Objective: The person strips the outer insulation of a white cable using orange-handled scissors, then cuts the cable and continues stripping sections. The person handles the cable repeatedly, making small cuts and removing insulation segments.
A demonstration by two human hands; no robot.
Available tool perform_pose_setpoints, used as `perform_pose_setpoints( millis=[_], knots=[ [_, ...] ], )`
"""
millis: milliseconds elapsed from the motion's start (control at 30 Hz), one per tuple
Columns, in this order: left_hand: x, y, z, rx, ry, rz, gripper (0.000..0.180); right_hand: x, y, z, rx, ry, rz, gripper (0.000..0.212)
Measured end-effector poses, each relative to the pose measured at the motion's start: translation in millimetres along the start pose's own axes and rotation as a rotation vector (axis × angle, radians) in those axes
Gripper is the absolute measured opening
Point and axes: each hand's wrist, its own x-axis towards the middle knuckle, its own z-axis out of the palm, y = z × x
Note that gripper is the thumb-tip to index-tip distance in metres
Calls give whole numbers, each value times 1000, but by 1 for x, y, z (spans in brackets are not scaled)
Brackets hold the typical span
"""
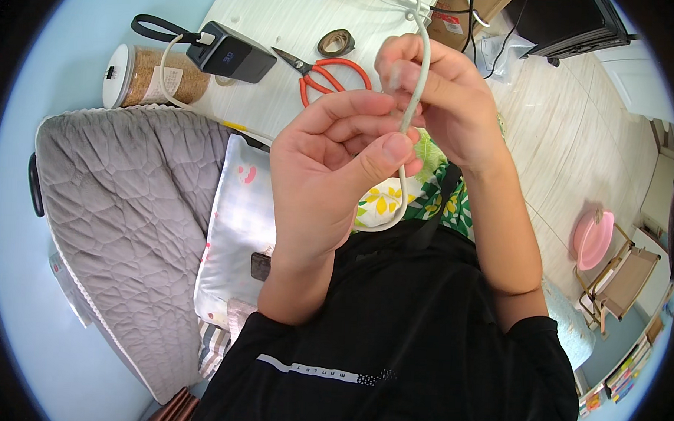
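A white cable (405,195) hangs in front of me, running up past both hands and curving down toward my lap. My left hand (331,155) pinches it between thumb and fingers. Just beyond, my right hand (452,92) has its fingers curled and thumb pressed in, with the cable passing in front of it; the fingertips are blurred, so what they hold cannot be made out. On the white table (284,23), left of the hands, lie scissors (323,75) with orange-red handles and a roll of dark tape (335,42).
A black power bank (231,52) with a plugged-in cable stands by a lidded clear jar (160,78) with brown contents. A grey quilted cover (121,233) lies left, beside a pale pillow (237,214). On the floor at right are a pink basin (593,240) and a folding stool (625,284).
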Motion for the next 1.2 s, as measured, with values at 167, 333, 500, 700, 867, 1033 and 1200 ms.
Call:
perform_pose_setpoints(
  millis=[167,333,500,700,867,1033,1200],
  knots=[
    [1,-2,0,-9,-33,21,28,-14,1,-6,213,78,118,20],
    [0,-4,-4,80,-35,26,27,-34,-8,0,179,152,122,21],
    [0,0,0,121,-28,-48,24,-47,-13,3,8,135,79,14],
    [-2,-3,5,-11,-46,-92,26,-58,-26,13,-22,165,38,12],
    [-1,-5,7,-122,-104,-188,23,-64,-31,18,-24,215,-36,18],
    [-1,-10,13,-245,-101,-284,20,-66,-33,12,-130,109,-83,24],
    [-3,-13,16,-212,-20,-262,16,-70,-41,17,-240,204,-7,20]
  ],
)
